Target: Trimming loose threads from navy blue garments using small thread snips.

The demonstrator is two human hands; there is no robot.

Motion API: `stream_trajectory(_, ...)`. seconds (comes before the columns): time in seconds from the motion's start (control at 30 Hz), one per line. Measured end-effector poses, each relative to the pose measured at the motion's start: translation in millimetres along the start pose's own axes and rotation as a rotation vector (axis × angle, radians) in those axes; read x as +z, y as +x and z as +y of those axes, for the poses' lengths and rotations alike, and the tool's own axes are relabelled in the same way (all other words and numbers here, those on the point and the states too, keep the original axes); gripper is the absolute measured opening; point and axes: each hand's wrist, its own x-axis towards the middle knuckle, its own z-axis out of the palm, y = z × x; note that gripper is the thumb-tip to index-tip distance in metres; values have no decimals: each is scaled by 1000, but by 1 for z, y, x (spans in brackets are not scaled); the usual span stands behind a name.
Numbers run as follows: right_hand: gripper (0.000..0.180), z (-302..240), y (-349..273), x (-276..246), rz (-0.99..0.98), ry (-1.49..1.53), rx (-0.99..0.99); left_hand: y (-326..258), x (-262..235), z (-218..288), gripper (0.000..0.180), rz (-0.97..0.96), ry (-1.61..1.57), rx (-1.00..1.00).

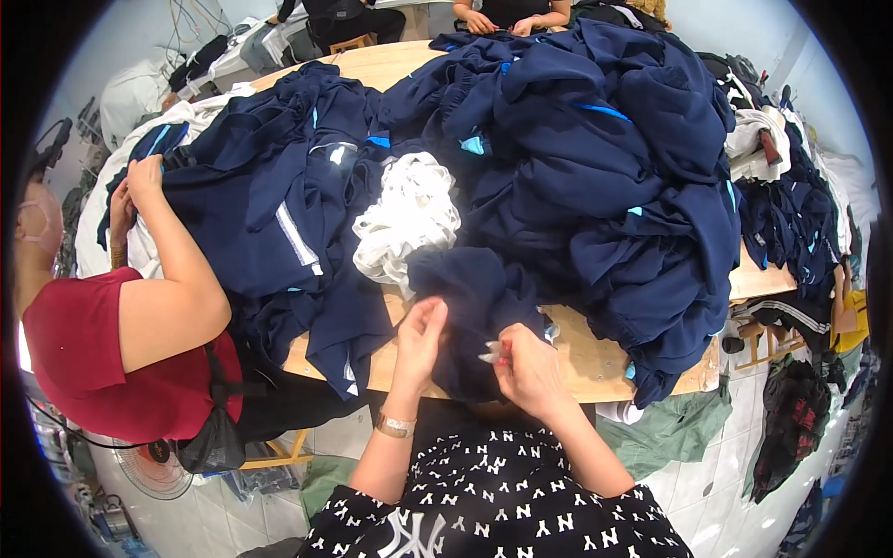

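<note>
My left hand [420, 337] pinches the edge of a navy garment [470, 288] that lies bunched at the near edge of the table. Closed around a small pair of thread snips [495, 353] is my right hand [530, 370]; a pale tip and a bit of red show, partly blurred. The snips are just right of the cloth's near part. Behind the garment sits a tangled heap of white fabric strips [407, 223]. A large pile of navy garments [595, 139] with light-blue trims rises to the right.
More navy garments [270, 195] cover the left of the wooden table [577, 337], where a co-worker in a red top [112, 344] handles cloth. Another person's hands [502, 22] are at the far edge. A fan [153, 465] stands on the floor; green cloth [674, 423] lies at right.
</note>
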Motion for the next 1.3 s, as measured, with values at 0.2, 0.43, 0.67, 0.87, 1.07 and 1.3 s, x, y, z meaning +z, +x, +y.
stream_trajectory(0.2, 12, -11, 3, -9, -135, -14, -256, -5, -8, 17, 46, -276, 137, -329)
stream_trajectory(0.43, 11, -15, -14, -1, -121, -160, -350, 9, -5, 17, 22, -393, -528, -215)
stream_trajectory(0.67, 25, -9, -49, 30, -26, 386, 35, -9, 13, 12, 34, -385, -932, -213)
stream_trajectory(0.87, 27, -12, -4, 20, 389, 542, 104, -21, 29, 14, 29, -265, -664, 29)
stream_trajectory(1.07, 29, -20, 35, 8, 171, 437, 197, -27, 30, 7, 13, -200, -374, 269)
stream_trajectory(1.3, 20, 3, 39, 3, 93, 631, 165, -40, 26, 25, 12, -170, -259, 234)
